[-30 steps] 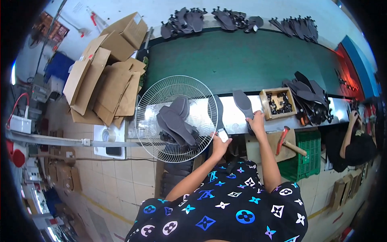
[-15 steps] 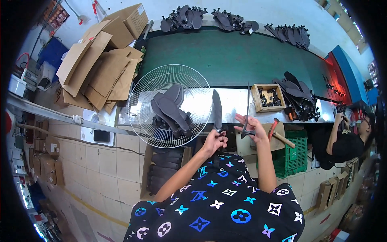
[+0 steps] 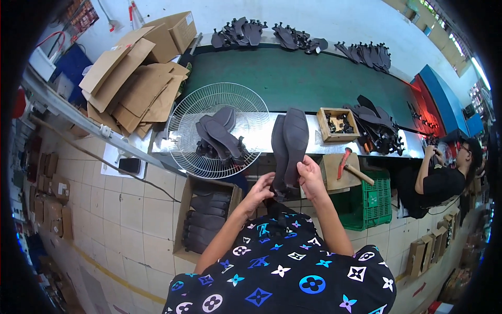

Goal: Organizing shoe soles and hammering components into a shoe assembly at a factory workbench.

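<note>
Two dark grey shoe soles stand side by side in front of me, toes pointing away, their black heel ends near my body. My right hand point(image 3: 312, 180) is closed on the right sole point(image 3: 296, 131), the thumb lying on its face. At the lower end of the left sole point(image 3: 280, 149), my left hand point(image 3: 258, 194) is closed with bent fingers around the heel part; the fingertips are partly hidden. To the left, a round wire fan guard point(image 3: 180, 104) is used as a basket, with several similar soles point(image 3: 222, 136) lying in it.
A wooden box point(image 3: 340, 137) of small black parts and a pile of soles point(image 3: 374, 125) stand right on the metal ledge. Beyond runs a green conveyor belt point(image 3: 298, 73). A hammer point(image 3: 358, 172), a green crate point(image 3: 374, 204), a carton point(image 3: 180, 230) and a seated co-worker point(image 3: 439, 178) are nearby.
The two soles have come together, turned with their broad faces toward me. My right hand has moved left, its fingers now closed on the sole. The view has shifted slightly.
</note>
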### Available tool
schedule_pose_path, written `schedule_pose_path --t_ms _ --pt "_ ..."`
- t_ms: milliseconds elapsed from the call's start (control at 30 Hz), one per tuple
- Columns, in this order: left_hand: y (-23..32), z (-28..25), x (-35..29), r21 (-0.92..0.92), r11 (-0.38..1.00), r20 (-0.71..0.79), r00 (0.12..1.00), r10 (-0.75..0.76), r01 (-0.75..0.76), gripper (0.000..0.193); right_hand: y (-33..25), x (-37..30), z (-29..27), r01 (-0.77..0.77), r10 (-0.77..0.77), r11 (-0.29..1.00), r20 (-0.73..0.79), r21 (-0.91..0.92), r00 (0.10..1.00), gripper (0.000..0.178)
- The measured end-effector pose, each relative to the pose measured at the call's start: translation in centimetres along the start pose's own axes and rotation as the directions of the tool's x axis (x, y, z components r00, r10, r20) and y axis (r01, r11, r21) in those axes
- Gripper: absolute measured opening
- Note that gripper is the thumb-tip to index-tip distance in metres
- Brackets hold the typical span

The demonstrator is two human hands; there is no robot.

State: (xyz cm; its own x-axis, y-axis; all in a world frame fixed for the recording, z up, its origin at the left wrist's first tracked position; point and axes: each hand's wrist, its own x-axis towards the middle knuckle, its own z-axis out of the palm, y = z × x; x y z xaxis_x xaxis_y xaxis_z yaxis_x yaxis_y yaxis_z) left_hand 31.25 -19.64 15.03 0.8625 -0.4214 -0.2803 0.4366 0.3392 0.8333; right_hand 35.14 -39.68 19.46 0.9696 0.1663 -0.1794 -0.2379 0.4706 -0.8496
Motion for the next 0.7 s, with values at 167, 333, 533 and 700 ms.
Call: schedule_pose_path --t_ms 167,333,533,700 --pt "1.6 -2.4 0.5 0.069 0.974 -0.187 0.956 0.225 -0.216 0.045 0.4 -0.3 0.3 -0.005 0.006 0.996 0.019 -0.086 1.0 0.018" --pt "3.1 -11.8 4.8 0.865 0.365 -0.482 0.371 0.794 0.344 0.054 -0.3 0.7 0.2 -0.002 -0.004 0.999 -0.106 -0.052 0.994 0.006" --pt "3.7 -15.6 9.8 0.607 0.68 -0.753 0.57 0.328 0.41 0.058 1.5 4.9 -5.1 -0.013 0.008 0.994 -0.048 -0.107 0.999 0.012" --pt "3.6 -14.8 9.1 -0.018 0.956 -0.677 0.707 0.203 -0.292 0.032 1.1 7.6 -5.3 -0.007 -0.012 0.995 -0.187 -0.103 0.982 0.005"
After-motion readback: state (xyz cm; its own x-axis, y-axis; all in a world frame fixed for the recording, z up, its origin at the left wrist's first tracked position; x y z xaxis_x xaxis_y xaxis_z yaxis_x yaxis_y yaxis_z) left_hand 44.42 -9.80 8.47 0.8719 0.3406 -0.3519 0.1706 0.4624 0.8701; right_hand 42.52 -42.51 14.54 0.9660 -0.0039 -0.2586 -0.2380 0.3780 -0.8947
